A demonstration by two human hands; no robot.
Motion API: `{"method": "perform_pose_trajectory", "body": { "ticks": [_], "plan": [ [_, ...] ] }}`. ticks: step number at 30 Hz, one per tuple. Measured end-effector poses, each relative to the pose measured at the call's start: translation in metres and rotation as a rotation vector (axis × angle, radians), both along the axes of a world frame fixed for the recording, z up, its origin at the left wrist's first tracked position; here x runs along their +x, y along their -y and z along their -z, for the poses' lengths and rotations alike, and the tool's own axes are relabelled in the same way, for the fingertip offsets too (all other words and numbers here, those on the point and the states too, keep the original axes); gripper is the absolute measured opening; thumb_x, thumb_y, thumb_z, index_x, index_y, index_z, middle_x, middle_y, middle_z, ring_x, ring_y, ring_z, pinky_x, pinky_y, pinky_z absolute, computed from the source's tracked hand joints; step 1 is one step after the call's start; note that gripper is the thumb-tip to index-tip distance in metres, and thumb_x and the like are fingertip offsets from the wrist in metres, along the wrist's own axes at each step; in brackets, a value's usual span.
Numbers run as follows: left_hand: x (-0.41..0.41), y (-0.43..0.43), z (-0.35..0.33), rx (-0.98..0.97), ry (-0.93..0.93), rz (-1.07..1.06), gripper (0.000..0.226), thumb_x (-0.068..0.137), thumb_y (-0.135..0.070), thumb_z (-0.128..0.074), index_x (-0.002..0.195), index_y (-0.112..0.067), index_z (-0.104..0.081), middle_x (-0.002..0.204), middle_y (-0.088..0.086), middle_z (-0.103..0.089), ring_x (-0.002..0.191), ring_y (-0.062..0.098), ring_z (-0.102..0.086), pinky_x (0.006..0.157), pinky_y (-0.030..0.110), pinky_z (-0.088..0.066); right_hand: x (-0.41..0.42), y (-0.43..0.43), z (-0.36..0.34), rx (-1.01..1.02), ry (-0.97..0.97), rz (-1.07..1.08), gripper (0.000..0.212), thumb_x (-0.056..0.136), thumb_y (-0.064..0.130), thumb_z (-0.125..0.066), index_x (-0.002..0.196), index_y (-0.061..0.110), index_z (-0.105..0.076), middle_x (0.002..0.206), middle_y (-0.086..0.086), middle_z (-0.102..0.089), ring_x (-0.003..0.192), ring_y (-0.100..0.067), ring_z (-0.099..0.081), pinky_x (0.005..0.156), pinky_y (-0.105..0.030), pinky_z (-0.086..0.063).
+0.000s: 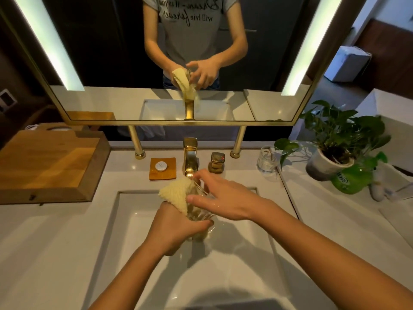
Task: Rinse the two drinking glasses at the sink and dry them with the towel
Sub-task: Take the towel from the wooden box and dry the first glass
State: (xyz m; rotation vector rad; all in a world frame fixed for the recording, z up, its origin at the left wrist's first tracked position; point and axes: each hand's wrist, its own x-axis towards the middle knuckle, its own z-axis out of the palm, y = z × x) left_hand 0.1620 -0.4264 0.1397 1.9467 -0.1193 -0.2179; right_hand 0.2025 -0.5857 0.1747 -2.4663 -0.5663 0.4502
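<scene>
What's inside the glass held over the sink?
A yellow towel is stuffed into the glass, one corner sticking out above the rim. The left hand wraps the base, hiding the bottom.

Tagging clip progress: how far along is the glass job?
Done: rinsing of this glass looks finished; no water runs from the tap. In hand: left hand grips the glass over the sink, right hand works the towel into it. Left: second glass stands on the counter by the plant, its state unclear.

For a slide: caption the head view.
Left hand grips a glass and yellow towel over the sink; right hand holds the rim.
</scene>
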Motion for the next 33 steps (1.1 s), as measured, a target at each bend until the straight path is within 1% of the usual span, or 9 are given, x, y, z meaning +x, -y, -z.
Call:
{"method": "perform_pose_trajectory", "body": {
  "ticks": [3,6,9,12,17,21,24,28,33],
  "plan": [
    [-0.001,0.006,0.002,0.004,0.019,-0.059,0.06,0.052,-0.04,-0.077,0.104,-0.046,-0.048,0.095,-0.014,-0.066,0.086,0.005,-0.065,0.076,0.032,-0.057,-0.004,-0.003,-0.002,-0.039,0.037,0.091,0.049,0.09,0.067,-0.036,0.123,0.031,-0.038,0.102,0.004,-0.054,0.091,-0.021,-0.056,0.071,-0.037,-0.045],
    [0.001,0.004,-0.003,0.061,0.069,-0.022,0.063,0.052,-0.043,-0.076,0.104,-0.053,-0.041,0.102,-0.024,-0.058,0.094,-0.004,-0.058,0.078,0.019,-0.051,-0.006,-0.005,-0.004,0.055,0.086,0.114,0.043,0.092,0.063,-0.04,0.12,0.03,-0.043,0.086,0.01,-0.049,0.081,-0.017,-0.052,0.066,-0.034,-0.043],
    [0.003,-0.001,-0.011,-0.018,0.047,0.035,0.065,0.059,-0.03,-0.082,0.109,-0.047,-0.044,0.106,-0.021,-0.06,0.094,-0.006,-0.06,0.075,0.009,-0.048,-0.006,-0.004,-0.005,0.129,0.127,0.077,0.052,0.08,0.069,-0.034,0.12,0.037,-0.042,0.101,0.006,-0.056,0.086,-0.014,-0.054,0.07,-0.033,-0.047],
    [0.008,-0.013,-0.019,-0.253,-0.153,0.159,0.064,0.062,-0.011,-0.084,0.112,-0.033,-0.051,0.106,-0.007,-0.067,0.094,0.003,-0.066,0.073,0.016,-0.052,-0.003,-0.005,-0.006,0.231,0.195,-0.031,0.053,0.08,0.064,-0.036,0.122,0.035,-0.045,0.111,0.007,-0.056,0.092,-0.012,-0.053,0.076,-0.038,-0.05],
    [0.022,-0.039,-0.012,-0.605,-0.51,0.594,0.081,0.056,-0.025,-0.088,0.123,-0.007,-0.046,0.105,0.005,-0.07,0.096,0.02,-0.066,0.08,0.031,-0.053,-0.008,-0.011,-0.006,0.325,0.38,-0.205,0.055,0.078,0.058,-0.042,0.124,0.029,-0.048,0.109,0.011,-0.055,0.09,-0.012,-0.055,0.073,-0.037,-0.051],
    [0.023,-0.041,-0.012,-0.556,-0.479,0.47,0.081,0.054,-0.025,-0.089,0.123,-0.01,-0.05,0.107,0.01,-0.069,0.099,0.027,-0.066,0.08,0.035,-0.055,0.002,-0.008,-0.006,0.217,0.336,-0.2,0.061,0.08,0.063,-0.034,0.133,0.033,-0.04,0.115,0.015,-0.049,0.096,-0.009,-0.053,0.075,-0.031,-0.051],
    [0.02,-0.031,-0.019,-0.343,-0.347,0.281,0.061,0.06,-0.022,-0.084,0.114,-0.021,-0.055,0.104,0.004,-0.071,0.094,0.02,-0.069,0.081,0.034,-0.057,0.01,-0.01,-0.004,0.155,0.164,-0.062,0.059,0.085,0.068,-0.032,0.132,0.033,-0.041,0.122,0.004,-0.054,0.101,-0.013,-0.055,0.079,-0.033,-0.052],
    [0.02,-0.008,-0.012,0.551,0.157,0.027,0.044,0.068,-0.044,-0.074,0.103,-0.026,-0.055,0.089,-0.004,-0.066,0.077,0.013,-0.062,0.068,0.03,-0.055,0.013,-0.016,0.004,0.188,-0.22,0.16,0.045,0.098,0.057,-0.031,0.125,0.023,-0.04,0.093,0.009,-0.053,0.069,-0.003,-0.048,0.054,-0.016,-0.038],
    [0.029,-0.01,-0.006,0.424,0.125,0.094,0.051,0.065,-0.043,-0.075,0.105,-0.037,-0.044,0.086,-0.014,-0.057,0.078,0.005,-0.057,0.066,0.021,-0.051,0.015,-0.016,0.022,0.316,-0.074,0.272,0.044,0.08,0.067,-0.038,0.103,0.032,-0.049,0.096,-0.002,-0.061,0.085,-0.02,-0.059,0.077,-0.043,-0.05]
  ]
}}
